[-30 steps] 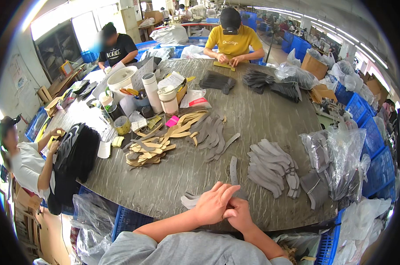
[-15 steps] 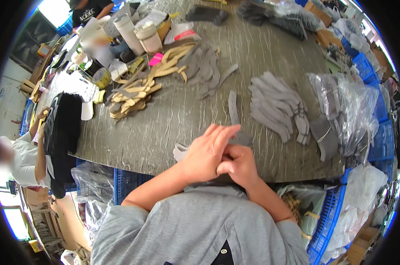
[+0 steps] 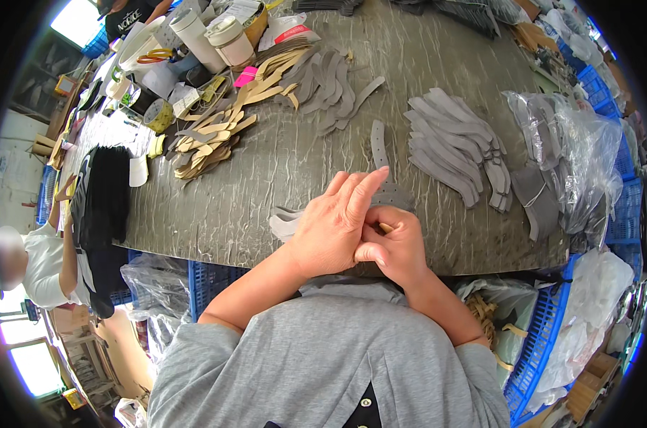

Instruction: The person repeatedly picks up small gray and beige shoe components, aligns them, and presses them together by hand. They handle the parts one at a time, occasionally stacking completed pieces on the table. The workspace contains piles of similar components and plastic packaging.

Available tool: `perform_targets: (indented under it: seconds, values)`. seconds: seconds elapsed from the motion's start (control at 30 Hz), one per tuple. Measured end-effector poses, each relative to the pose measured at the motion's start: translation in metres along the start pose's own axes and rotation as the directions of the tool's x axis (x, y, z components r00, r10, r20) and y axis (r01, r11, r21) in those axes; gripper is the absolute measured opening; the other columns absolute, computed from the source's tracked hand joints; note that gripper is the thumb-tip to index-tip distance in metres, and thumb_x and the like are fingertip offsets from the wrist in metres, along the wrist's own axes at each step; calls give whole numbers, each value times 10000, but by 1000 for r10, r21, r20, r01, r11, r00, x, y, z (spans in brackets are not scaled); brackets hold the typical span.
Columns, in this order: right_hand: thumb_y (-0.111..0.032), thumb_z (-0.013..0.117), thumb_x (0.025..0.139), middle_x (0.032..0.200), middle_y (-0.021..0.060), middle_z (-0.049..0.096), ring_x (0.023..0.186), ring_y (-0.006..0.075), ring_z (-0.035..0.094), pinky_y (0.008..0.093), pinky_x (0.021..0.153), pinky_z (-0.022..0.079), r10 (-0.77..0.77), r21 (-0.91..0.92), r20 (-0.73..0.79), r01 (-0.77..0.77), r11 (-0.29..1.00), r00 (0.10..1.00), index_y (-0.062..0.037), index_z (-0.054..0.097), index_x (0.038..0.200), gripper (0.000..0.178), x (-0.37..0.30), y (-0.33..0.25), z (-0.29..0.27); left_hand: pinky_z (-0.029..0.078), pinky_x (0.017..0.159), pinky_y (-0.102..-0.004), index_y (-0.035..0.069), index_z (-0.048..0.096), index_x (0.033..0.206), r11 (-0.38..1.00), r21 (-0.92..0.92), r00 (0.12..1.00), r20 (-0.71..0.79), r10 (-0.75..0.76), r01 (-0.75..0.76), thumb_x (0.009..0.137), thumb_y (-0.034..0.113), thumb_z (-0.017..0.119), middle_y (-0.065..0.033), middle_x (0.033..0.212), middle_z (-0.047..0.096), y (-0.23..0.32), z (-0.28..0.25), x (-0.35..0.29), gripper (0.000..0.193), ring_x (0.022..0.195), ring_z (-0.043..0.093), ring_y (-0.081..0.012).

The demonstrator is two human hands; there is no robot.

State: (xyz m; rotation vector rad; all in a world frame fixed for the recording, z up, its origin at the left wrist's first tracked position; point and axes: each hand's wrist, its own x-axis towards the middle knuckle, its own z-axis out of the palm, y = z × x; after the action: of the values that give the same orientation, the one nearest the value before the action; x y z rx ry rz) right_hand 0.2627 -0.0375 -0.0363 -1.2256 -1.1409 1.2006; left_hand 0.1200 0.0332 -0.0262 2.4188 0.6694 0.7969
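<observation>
My left hand (image 3: 335, 222) is held over the table's near edge, its fingers stretched out and pointing up to the right, its thumb hidden. Against its palm side sits my right hand (image 3: 397, 244), fingers curled and thumb bent in. A small tan bit shows between the right fingers, too little of it to name. Just past the fingertips lies a grey strap-shaped piece (image 3: 378, 143) with small holes. A wider grey piece with holes (image 3: 396, 196) is partly covered by the hands. Pale grey pieces (image 3: 286, 222) stick out left of my left hand.
Curved grey pieces (image 3: 455, 146) lie piled on the right, near plastic-wrapped grey pieces (image 3: 537, 128). Tan and grey strips (image 3: 209, 143) are heaped at left, below a white jar (image 3: 230, 43). A blue crate (image 3: 541, 342) stands below the edge. Another person (image 3: 48, 264) handles black material (image 3: 103, 214).
My view has shifted slightly, so the table's things sit higher in it. My hands stay together; the right has turned a little, and a tan bit now shows in its fingers.
</observation>
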Motion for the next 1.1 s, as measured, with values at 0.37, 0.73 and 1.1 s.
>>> perform_targets:
  seconds: [0.37, 0.73, 1.1]
  values:
    - [-160, 718, 874, 760, 7, 630, 670, 58, 537, 249, 573, 420, -165, -141, -22, 161, 977, 986, 25, 662, 851, 195, 4, 7, 2, 499, 810, -428, -20, 280, 1457, 995, 53, 995, 32, -92, 90, 648, 890, 404, -151, 1162, 563, -1, -4, 1, 1224, 948, 550, -340]
    - [-160, 761, 824, 686, -10, 572, 589, 65, 486, 222, 510, 346, 285, 534, 173, -333, 777, 943, -20, 673, 823, 165, 14, 17, 1, 496, 796, -318, -19, 427, 1399, 771, -578, 962, 119, -244, 267, 813, 842, 397, -123, 1126, 587, -6, -10, 5, 1042, 974, 549, -210]
    - [-82, 541, 937, 756, 36, 567, 613, 103, 472, 236, 554, 375, 191, 803, 194, -268, 533, 962, -71, 529, 895, 45, 22, 9, 8, 519, 732, -263, -12, 652, 1090, 463, -742, 772, 114, -625, 484, 1048, 333, 452, -71, 956, 676, -20, -12, 7, 401, 883, 638, -147]
